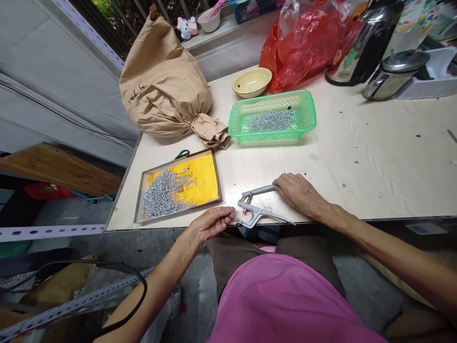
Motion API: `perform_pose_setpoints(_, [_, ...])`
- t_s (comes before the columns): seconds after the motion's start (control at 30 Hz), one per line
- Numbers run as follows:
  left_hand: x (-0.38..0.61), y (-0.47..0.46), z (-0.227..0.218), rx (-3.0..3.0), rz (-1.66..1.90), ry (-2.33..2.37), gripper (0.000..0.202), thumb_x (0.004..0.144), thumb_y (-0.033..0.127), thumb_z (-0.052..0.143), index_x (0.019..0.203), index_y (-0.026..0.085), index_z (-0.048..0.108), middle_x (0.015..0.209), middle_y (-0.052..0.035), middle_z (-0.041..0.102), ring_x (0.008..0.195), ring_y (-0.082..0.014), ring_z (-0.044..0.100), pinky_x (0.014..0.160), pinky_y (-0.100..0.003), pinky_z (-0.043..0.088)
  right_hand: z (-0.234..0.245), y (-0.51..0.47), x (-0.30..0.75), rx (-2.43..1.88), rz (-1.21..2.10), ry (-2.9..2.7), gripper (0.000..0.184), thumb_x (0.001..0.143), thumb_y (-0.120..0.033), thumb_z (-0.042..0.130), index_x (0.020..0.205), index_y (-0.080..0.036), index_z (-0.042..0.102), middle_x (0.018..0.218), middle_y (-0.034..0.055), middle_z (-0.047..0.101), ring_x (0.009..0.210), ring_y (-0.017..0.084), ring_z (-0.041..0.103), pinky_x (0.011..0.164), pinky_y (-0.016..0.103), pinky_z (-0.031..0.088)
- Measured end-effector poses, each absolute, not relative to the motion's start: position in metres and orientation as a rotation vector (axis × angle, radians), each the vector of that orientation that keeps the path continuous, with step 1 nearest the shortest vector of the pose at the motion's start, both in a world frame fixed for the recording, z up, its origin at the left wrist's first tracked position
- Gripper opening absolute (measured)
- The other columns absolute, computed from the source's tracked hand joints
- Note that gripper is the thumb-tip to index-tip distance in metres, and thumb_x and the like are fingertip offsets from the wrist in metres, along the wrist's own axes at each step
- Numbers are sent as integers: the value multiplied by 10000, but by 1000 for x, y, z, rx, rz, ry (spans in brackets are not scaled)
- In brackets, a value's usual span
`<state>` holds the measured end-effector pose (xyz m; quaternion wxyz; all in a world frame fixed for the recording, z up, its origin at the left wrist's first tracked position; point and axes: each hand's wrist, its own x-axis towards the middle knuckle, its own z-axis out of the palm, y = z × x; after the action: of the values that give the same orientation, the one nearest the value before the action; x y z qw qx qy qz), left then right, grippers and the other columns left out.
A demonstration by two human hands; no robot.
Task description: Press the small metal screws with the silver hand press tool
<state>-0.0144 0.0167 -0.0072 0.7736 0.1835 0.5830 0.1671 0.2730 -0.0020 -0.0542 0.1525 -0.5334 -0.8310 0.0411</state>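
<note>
Looks like a small, homelike workshop: metal parts (160, 193) heaped in a shallow tray (218, 178) and green basket (236, 127), a plier-like tool (254, 213), and (rather domestically) a kettle (374, 43) sharing the surface (378, 162).

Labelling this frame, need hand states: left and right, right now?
Left hand: closed, pinching a small metal piece at the fingertips.
Right hand: closed, holding the silver pliers.

Along the front edge of the pale wood-grained counter (385, 162), free room is found at right; the middle is obstructed by grey metal pliers (260, 189), the left corner by a shallow yellow-bottomed tray (217, 172), the back by a green plastic basket (273, 135).
</note>
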Motion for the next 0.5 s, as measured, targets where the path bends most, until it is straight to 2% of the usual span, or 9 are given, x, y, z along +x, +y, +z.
perform_pose_setpoints(0.13, [-12, 16, -7, 391, 354, 1225, 45, 805, 70, 624, 840, 70, 653, 679, -37, 652, 535, -37, 582, 532, -99, 507, -56, -2, 270, -1557, 28, -2409, 228, 935, -145, 364, 957, -156, 590, 852, 86, 594, 818, 230, 462, 708, 338, 285])
perform_pose_setpoints(0.33, [-11, 15, -4, 416, 380, 1138, 142, 777, 53, 649, 918, 74, 651, 738, -36, 653, 593, -46, 601, 578, -111, 525, -52, 2, 268, -1584, 49, -2436, 216, 926, -142, 402, 962, -154, 614, 947, 110, 607, 876, 245, 453, 720, 354, 305])
perform_pose_setpoints(0.5, [-4, 12, 5, 511, 433, 1133, 225, 741, 71, 696, 950, 94, 616, 678, 6, 613, 545, -46, 572, 543, -140, 540, -26, -2, 252, -1410, 216, -2359, 265, 946, -190, 415, 1137, -177, 599, 1028, 99, 620, 926, 234, 480, 756, 354, 339])
